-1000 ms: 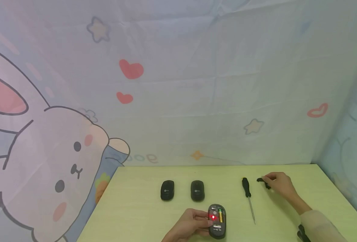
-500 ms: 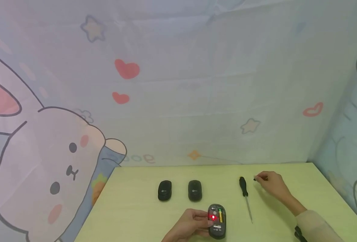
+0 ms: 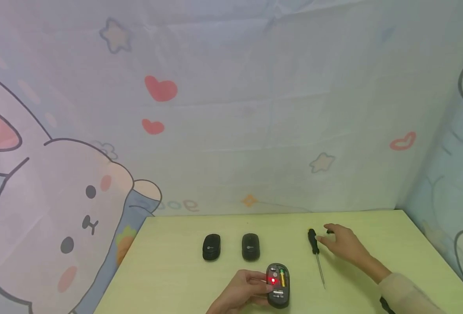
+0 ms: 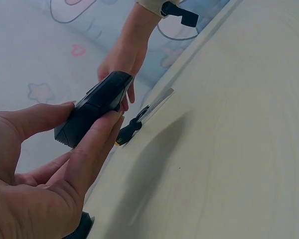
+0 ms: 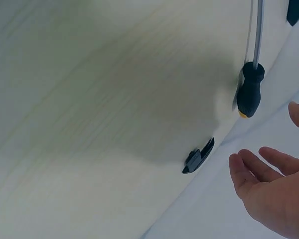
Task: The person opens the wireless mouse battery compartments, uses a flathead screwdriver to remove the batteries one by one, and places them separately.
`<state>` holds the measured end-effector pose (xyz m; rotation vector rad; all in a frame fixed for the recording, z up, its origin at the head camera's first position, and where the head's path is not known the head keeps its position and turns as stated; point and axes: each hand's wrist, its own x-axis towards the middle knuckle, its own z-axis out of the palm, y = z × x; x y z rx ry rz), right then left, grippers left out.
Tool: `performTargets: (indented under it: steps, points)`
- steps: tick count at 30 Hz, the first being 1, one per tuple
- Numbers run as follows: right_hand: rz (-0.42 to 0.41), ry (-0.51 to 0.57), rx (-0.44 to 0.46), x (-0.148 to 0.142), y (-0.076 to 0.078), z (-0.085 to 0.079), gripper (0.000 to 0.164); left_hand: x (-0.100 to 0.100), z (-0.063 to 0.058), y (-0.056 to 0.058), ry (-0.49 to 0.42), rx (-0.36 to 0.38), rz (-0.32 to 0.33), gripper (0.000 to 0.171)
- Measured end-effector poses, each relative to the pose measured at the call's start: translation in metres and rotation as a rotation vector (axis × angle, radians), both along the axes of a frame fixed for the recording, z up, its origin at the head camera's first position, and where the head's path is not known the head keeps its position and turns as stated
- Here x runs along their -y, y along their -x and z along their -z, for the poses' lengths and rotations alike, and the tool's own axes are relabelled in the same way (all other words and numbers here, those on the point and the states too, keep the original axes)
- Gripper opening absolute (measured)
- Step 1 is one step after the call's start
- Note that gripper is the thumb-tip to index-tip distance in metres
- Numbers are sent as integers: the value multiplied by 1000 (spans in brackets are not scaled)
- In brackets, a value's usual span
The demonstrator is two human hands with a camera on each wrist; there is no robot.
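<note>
My left hand grips a black computer mouse by its side, thumb on one face and fingers on the other in the left wrist view. Its underside faces me, with a battery in the slot and a red light glowing. Over the right part of the table, my right hand is spread, holding nothing. A small curved black plastic piece lies just beyond its fingertips. The thumb is right beside the handle of a black screwdriver, whose shaft points toward me.
Two more black mice, the left mouse and the right mouse, lie face up farther back on the pale yellow table. A printed cloth hangs behind the table's back edge.
The right hand has set the black plastic piece down, let go of it, and opened, moving left toward the screwdriver. The left hand keeps holding the mouse. The head view has shifted slightly.
</note>
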<state>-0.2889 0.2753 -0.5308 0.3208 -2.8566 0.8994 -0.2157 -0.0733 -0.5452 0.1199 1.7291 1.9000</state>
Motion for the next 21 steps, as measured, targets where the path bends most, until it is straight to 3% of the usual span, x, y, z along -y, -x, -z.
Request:
performTargets:
  steps: [5,21]
  points:
    - [-6,-16,26,5,-2,4,77,2,0,0,7,5,0,32]
    - [-35,-155,28,24,2,29,83,8,-3,-2,-33,-18,-1,34]
